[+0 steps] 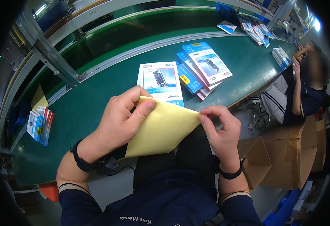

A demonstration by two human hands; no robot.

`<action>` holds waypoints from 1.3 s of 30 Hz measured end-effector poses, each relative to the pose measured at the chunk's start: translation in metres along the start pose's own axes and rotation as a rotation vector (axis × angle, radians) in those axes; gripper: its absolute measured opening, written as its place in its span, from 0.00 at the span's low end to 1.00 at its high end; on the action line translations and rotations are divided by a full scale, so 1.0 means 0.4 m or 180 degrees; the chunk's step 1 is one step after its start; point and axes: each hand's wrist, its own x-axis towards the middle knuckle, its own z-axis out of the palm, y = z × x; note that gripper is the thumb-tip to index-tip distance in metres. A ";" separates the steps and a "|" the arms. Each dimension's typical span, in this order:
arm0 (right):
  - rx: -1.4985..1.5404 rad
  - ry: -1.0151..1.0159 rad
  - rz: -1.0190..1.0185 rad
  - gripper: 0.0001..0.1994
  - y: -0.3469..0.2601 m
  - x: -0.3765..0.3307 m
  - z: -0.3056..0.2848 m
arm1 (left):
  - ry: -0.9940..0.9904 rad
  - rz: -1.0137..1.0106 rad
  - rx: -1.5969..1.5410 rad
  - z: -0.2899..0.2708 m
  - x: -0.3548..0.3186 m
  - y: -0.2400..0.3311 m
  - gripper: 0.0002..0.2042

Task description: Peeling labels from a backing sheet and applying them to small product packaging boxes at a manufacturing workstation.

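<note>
Between my two hands a yellow padded envelope (159, 130) hangs tilted over my lap, in front of the bench edge. My left hand (125, 113) grips its upper left corner, thumb on the near face and fingers curled behind. At the upper right corner, my right hand (221, 126) pinches the envelope between thumb and forefinger. Just beyond, partly hidden by the envelope and my left hand, lies a white and blue flat box (159, 80) with a picture of a phone part. Beside it on the right is a loose stack of similar blue and white boxes (206, 67).
A green workbench (89, 109) curves across the scene. At its left end stand several boxes (40, 124) by another yellow sheet (40, 98). More boxes (253, 30) lie at the far right. A seated co-worker (300, 83) is at the right, behind open cardboard cartons (285, 154).
</note>
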 end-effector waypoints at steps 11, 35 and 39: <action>0.2838 0.0703 0.0469 0.04 0.050 -0.004 -0.014 | -0.0317 -0.0519 -0.0785 -0.088 0.026 0.007 0.09; 0.3021 -0.0721 0.0916 0.04 -0.017 0.068 0.146 | 0.0039 -0.0862 -0.2459 -0.308 -0.080 -0.254 0.10; 0.2760 -0.0344 0.1400 0.06 0.025 0.109 0.166 | -0.0364 -0.0564 -0.2252 -0.350 -0.090 -0.253 0.11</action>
